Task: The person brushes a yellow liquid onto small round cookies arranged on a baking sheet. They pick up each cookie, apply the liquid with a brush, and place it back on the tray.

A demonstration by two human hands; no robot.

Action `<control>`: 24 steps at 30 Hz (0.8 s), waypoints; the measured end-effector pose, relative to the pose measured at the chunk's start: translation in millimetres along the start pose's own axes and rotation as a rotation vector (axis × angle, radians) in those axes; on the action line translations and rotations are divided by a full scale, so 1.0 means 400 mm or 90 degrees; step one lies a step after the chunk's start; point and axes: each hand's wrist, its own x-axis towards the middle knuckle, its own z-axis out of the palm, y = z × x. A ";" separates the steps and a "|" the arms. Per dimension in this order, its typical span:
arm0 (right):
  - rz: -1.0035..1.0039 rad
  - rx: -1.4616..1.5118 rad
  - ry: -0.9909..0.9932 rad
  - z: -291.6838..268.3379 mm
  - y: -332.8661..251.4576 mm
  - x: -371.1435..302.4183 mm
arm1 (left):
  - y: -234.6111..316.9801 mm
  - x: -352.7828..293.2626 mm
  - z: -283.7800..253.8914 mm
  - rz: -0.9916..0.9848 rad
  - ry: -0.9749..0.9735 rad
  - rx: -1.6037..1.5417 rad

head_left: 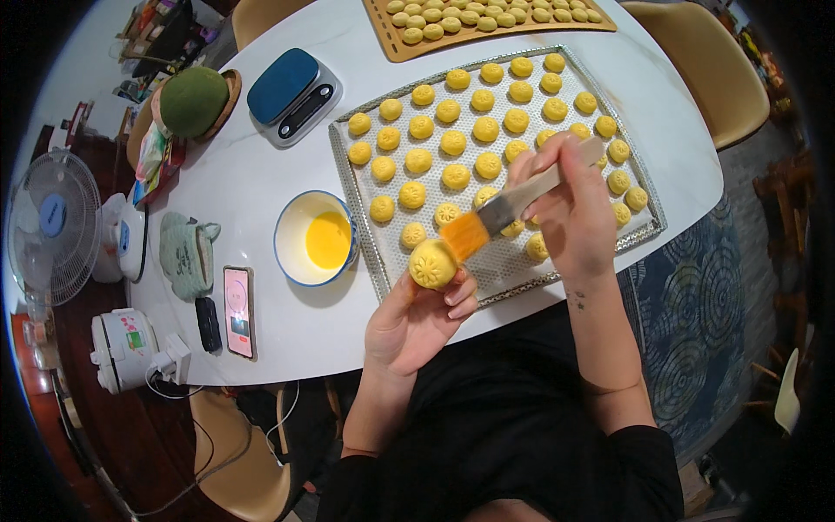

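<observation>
A round yellow pastry (432,264) with a flower pattern pressed into its top rests in the fingers of my left hand (402,329). My right hand (576,209) is closed round the handle of a pastry brush (513,202), whose orange-wet bristles touch the pastry's upper right edge. Behind both hands lies a perforated metal tray (439,193) with rows of similar yellow pastries, some of them patterned. Left of the tray stands a white bowl (290,235) with a blue rim, holding yellow-orange liquid that looks like egg wash.
Beyond the metal tray, a tan tray (397,45) holds many small yellow dough balls. A kitchen scale (294,96) stands at the back left. Near the table's left side lie a phone (238,311), a black case (208,324) and a grey-green cloth item (185,256). Chairs surround the table.
</observation>
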 end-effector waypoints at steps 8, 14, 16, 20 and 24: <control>-0.032 -0.135 0.039 -0.031 -0.014 -0.004 | 0.007 -0.005 0.006 0.032 0.045 0.147; -0.102 -0.196 0.125 -0.098 -0.092 -0.029 | 0.047 0.042 0.071 -0.048 0.202 0.889; -0.111 -0.209 0.155 -0.102 -0.112 -0.041 | 0.038 0.079 0.111 -0.093 0.145 1.117; -0.133 -0.151 0.160 -0.129 -0.120 -0.056 | -0.005 0.130 0.129 -0.105 0.042 1.379; -0.136 -0.149 0.174 -0.153 -0.126 -0.067 | -0.023 0.152 0.110 -0.169 0.020 1.416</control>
